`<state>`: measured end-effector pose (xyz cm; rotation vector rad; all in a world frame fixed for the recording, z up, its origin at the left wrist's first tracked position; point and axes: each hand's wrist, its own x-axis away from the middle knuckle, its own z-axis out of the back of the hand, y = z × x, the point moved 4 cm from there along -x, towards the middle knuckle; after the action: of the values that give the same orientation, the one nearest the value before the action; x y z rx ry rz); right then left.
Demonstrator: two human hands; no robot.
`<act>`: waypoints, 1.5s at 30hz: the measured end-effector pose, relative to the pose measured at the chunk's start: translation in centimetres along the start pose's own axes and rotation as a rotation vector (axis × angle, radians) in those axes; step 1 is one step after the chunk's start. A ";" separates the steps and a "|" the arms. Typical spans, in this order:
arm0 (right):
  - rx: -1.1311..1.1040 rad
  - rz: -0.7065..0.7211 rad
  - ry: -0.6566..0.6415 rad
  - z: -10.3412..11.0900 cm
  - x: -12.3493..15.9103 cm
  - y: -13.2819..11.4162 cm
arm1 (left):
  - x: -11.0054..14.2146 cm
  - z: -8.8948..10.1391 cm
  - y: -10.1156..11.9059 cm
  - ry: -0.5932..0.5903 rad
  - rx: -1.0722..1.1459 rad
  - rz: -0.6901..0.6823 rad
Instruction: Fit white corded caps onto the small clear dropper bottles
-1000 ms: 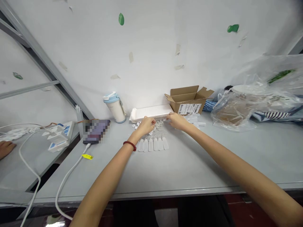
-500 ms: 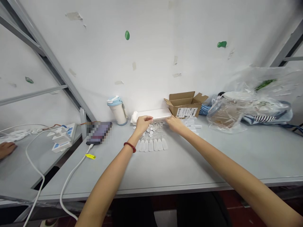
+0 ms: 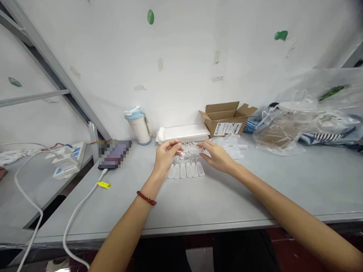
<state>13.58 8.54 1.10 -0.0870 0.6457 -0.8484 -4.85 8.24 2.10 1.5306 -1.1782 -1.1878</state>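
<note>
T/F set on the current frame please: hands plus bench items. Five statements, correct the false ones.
1. The cardboard box has its top open. True.
2. The red bracelet is on the right wrist. False: the red bracelet is on the left wrist.
3. The tumbler stands left of the cardboard box. True.
4. The stack of white sheets lies nearer the wall than the row of white pieces. True.
5. Both hands are inside the cardboard box. False: the left hand and right hand are outside it.
</note>
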 end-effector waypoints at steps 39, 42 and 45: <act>0.052 0.098 0.244 0.1 0.8 -3.0 | 1.1 -0.9 -0.8 -0.042 0.040 0.084; 0.041 0.114 0.310 0.3 0.8 -3.0 | 1.0 -1.0 -1.2 -0.066 0.035 0.086; 0.015 0.124 0.363 0.5 0.9 -3.1 | 1.1 -1.0 -1.3 -0.077 0.037 0.087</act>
<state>12.22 5.76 2.10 0.1231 0.9740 -0.7546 -3.50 7.54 0.86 1.4567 -1.3112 -1.1811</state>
